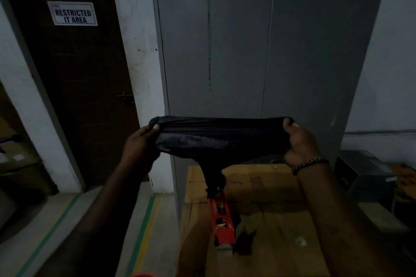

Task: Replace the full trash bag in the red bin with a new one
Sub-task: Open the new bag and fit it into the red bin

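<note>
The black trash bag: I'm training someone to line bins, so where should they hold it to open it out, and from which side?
Grip the black trash bag at its two bunched top corners, from the outer ends, as the left hand and right hand do here. The edge stretches taut between them and the tail hangs free toward the red box, so it probably opens best from there.

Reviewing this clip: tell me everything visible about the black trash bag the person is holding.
The black trash bag is thin, dark, slightly glossy plastic, wrinkled and bunched. It is held in the air, stretched sideways between the left hand and the right hand, each gripping one gathered end. Its middle sags into a narrow twisted tail that hangs down toward a red box lying on the wooden surface; whether they touch is unclear. It looks empty and not yet opened.
</note>
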Tool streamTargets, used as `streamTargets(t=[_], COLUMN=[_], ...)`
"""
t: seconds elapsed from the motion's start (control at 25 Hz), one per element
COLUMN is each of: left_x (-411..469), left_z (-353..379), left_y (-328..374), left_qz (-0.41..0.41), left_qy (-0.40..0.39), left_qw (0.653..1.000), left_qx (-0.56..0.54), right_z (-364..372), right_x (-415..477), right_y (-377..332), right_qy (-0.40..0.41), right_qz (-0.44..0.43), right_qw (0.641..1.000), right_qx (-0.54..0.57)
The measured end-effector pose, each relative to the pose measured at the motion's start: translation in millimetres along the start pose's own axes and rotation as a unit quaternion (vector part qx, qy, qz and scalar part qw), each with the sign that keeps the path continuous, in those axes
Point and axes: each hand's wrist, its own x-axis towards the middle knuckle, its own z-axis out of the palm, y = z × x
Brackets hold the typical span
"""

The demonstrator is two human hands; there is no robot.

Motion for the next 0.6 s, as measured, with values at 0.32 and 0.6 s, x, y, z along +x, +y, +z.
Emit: streamTargets(t=[0.32, 0.6], left_x=[-4.4, -11.8], left_z=[7.2, 21.1], left_y=[-18.1, -26.2], left_qz=[0.0, 0.013], left_qy=[-0.342, -0.191], left_qw=[0.932, 0.981], left_qx=[-0.119, 0.04], right_z=[3.3, 14.8], right_x=[-19.5, -25.0], right_y=[18.1, 31.3], right_qy=[-0.249, -0.195], right_qz=[0.046, 0.009], right_qw=[0.954, 0.979], right_qx=[0.158, -0.057])
